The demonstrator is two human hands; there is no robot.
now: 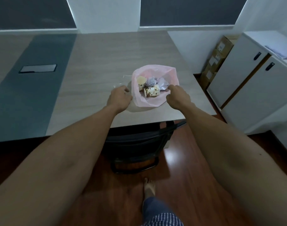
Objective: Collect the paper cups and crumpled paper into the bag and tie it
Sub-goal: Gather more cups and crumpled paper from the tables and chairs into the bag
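Grey wood-grain table (106, 51) in an office room, seen from above. My left hand (119, 98) lies at the left rim of the pink bag (153, 101) with its fingers curled; whether they pinch the film I cannot tell. My right hand (177, 96) curls its fingers at the right rim, apparently pinching it. The bag stands open near the table's front edge; two patterned paper cups (151, 92) lie on their sides inside, touching the crumpled paper (151, 81) behind them. I judge the load light, the film soft and slippery, and the cups easily crushed, so the hold belongs on the rim, gathered upward for the knot. Thin drawstrings (121, 80) trail left of the bag. Open table lies left and beyond; the front edge is near, a chair (136, 144) tucked below, a white cabinet (247, 82) right.
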